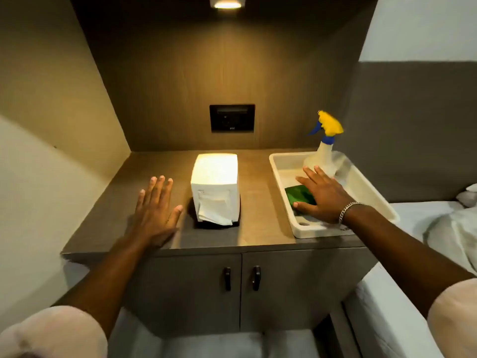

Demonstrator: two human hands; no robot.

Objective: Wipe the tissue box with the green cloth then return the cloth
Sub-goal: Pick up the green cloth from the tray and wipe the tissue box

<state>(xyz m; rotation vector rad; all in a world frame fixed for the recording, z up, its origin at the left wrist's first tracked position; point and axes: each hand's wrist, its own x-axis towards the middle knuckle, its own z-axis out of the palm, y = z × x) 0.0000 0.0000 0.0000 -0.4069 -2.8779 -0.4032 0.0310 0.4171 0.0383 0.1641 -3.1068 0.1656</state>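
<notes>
A white tissue box (215, 186) stands on a dark base in the middle of the brown counter, a tissue hanging from its front slot. The folded green cloth (299, 195) lies in a white tray (286, 200) to the right. My right hand (322, 193) hovers over the tray with fingers spread, its thumb at the cloth's near edge and its palm covering the cloth's right part; it grips nothing. To the left of the box my left hand (154, 205) is held flat above the counter, fingers apart and empty.
A spray bottle (325, 148) with a yellow and blue trigger stands at the tray's back. A dark socket panel (232, 118) is set in the rear wall. Cabinet doors with two dark handles (241, 278) lie below. A bed with white sheets (438, 228) is on the right.
</notes>
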